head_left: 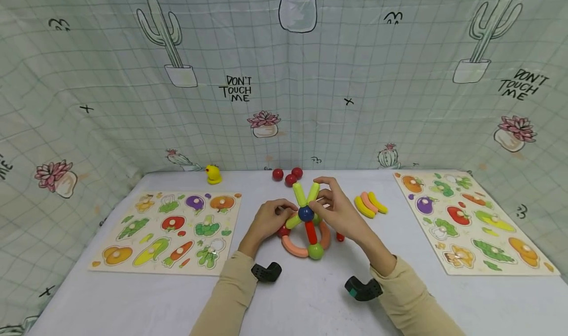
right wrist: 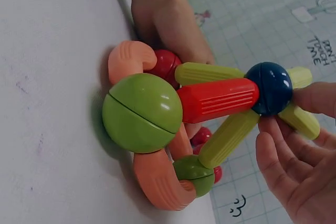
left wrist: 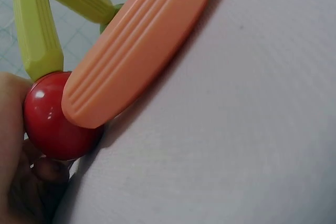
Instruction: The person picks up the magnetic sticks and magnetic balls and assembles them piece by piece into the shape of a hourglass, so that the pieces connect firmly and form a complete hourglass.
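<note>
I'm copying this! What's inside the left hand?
The left hand grips a red ball touching a yellow-green stick and an orange curved piece. The hand covers part of the ball, so that's hidden.

The person's left sleeve [head_left: 228, 294] and right sleeve [head_left: 410, 296] are plain tan, long and softly creased. The left wrist camera [head_left: 267, 273] is black, with a rounded, bent outline; the right wrist camera [head_left: 366, 290], likewise black and bent, bears a small teal patch [head_left: 353, 292].
</note>
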